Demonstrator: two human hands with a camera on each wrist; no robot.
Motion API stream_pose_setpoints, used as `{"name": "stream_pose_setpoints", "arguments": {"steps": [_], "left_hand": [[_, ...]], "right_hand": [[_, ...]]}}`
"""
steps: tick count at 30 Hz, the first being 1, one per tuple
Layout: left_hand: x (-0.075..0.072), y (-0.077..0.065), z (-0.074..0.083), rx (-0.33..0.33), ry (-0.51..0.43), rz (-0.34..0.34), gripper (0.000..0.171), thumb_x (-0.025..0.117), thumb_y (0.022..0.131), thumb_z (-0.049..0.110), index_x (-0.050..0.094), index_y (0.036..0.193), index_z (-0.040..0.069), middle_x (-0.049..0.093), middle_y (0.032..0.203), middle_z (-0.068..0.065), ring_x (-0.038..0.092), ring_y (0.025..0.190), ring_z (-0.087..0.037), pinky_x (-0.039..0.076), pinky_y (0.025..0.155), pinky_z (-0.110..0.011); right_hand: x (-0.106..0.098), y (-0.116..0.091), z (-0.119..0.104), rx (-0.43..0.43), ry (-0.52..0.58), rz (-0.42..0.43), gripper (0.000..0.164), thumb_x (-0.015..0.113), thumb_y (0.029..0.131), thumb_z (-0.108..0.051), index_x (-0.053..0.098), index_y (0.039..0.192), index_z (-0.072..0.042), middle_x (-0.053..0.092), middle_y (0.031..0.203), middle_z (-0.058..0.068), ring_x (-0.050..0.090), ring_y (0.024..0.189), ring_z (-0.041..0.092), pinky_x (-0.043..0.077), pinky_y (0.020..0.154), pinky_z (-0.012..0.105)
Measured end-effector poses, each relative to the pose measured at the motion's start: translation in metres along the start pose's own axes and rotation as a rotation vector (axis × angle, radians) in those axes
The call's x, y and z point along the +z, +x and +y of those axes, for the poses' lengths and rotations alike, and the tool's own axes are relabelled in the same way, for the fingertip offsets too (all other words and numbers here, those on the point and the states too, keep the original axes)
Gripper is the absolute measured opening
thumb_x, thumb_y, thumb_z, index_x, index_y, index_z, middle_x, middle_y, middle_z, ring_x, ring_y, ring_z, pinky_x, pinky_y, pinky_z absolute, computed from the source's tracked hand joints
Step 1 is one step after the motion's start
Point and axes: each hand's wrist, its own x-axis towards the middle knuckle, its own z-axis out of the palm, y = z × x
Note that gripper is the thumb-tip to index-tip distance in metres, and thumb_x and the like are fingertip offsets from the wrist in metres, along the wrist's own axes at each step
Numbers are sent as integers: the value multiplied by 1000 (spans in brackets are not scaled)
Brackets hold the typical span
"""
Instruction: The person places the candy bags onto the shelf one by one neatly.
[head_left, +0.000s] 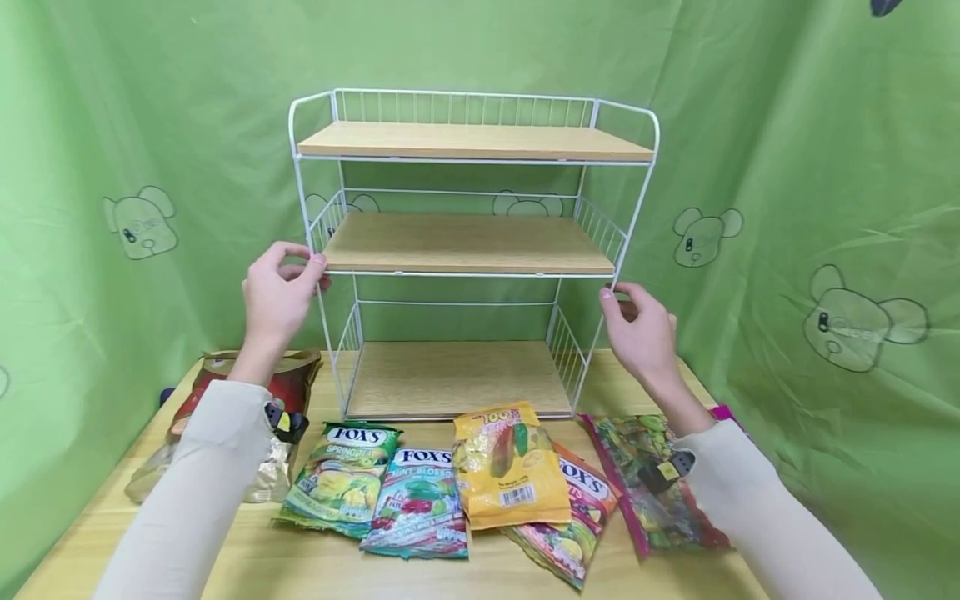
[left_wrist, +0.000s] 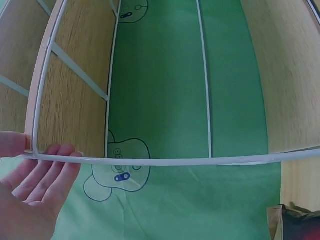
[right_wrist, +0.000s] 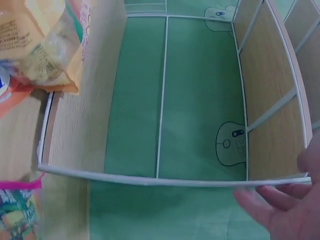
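Note:
A three-tier shelf rack [head_left: 480, 244] with white wire frame and wooden boards stands in the middle of the head view. At the left end of its middle board, my left hand [head_left: 279, 287] pinches the corner by the front post, thumb in front and fingers behind. The left wrist view shows that hand's fingers [left_wrist: 47, 180] under the board. On the other side my right hand [head_left: 639, 329] holds the right post just below the middle board. In the right wrist view its thumb lies on the near side and the fingers [right_wrist: 255, 202] curl past the frame.
In front lie a green Fox's candy bag [head_left: 348, 479], a blue one [head_left: 418, 504], a yellow mango candy bag [head_left: 510, 467] overlapping an orange Fox's bag [head_left: 577, 517]. A pink-edged bag [head_left: 637, 467] lies right; a red-brown bag [head_left: 300, 375] lies left. Green cloth [head_left: 787, 208] surrounds the table.

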Motion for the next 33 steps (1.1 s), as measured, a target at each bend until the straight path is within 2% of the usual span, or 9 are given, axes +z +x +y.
{"name": "stream_pose_setpoints", "arguments": {"steps": [2, 4, 7, 11, 16, 19, 24, 30, 33], "left_hand": [[-2, 0, 1, -17, -1, -16, 36, 65, 100, 29, 61, 130, 9, 75, 109, -21, 73, 73, -6, 65, 78, -24], [-4, 0, 3, -29, 9, -37, 41, 63, 101, 29, 58, 138, 12, 74, 113, -22, 73, 73, -5, 65, 81, -27], [-5, 0, 4, -42, 24, -72, 42, 60, 103, 30, 59, 142, 16, 73, 117, -23, 72, 72, -2, 65, 84, -30], [-6, 1, 6, -75, 32, -100, 41, 58, 104, 31, 60, 140, 14, 72, 120, -22, 73, 74, -3, 65, 85, -30], [-7, -1, 8, -91, 67, -111, 43, 57, 105, 35, 60, 140, 10, 71, 122, -20, 77, 87, -16, 63, 91, -34], [-8, -2, 8, -91, 62, -107, 44, 58, 105, 35, 60, 139, 8, 71, 122, -20, 77, 84, -11, 62, 92, -36], [-9, 1, 8, -91, -1, -118, 42, 60, 103, 32, 62, 136, 5, 71, 121, -24, 70, 70, 4, 64, 86, -29], [-8, 4, 3, -80, -148, -155, 41, 63, 102, 25, 63, 132, -3, 68, 119, -29, 75, 74, -5, 64, 81, -25], [-8, 4, 0, -76, -160, -157, 42, 63, 102, 26, 63, 131, -4, 68, 118, -30, 76, 76, -6, 63, 81, -24]], "right_hand": [[1, 2, 0, -13, 4, 2, 43, 49, 107, -37, 62, 134, -6, 74, 110, 25, 76, 87, 32, 67, 72, 37], [3, 3, 1, -31, 15, 10, 37, 49, 108, -28, 64, 131, -4, 74, 103, 26, 74, 74, 23, 65, 59, 25], [5, 4, 3, -52, 19, 26, 31, 50, 107, -20, 65, 127, -3, 74, 98, 26, 69, 68, 12, 60, 53, 17], [8, 4, 7, -65, 13, 45, 28, 50, 106, -16, 66, 124, -1, 74, 93, 24, 65, 66, 12, 58, 48, 19], [10, 4, 9, -73, 8, 63, 26, 52, 106, -14, 68, 121, 0, 74, 92, 24, 67, 67, 16, 58, 48, 18], [10, 4, 9, -76, 15, 60, 27, 51, 106, -14, 67, 121, 2, 74, 94, 25, 68, 69, 18, 59, 51, 16], [10, 5, 9, -78, 17, 66, 27, 51, 106, -15, 68, 120, 2, 74, 94, 26, 66, 67, 14, 59, 51, 15], [9, 4, 12, -69, -10, 76, 28, 52, 106, -17, 69, 119, 1, 75, 92, 24, 66, 65, 13, 57, 49, 16], [9, 1, 12, -65, -32, 51, 28, 51, 106, -17, 69, 119, 1, 74, 93, 24, 68, 68, 19, 58, 50, 17]]}}
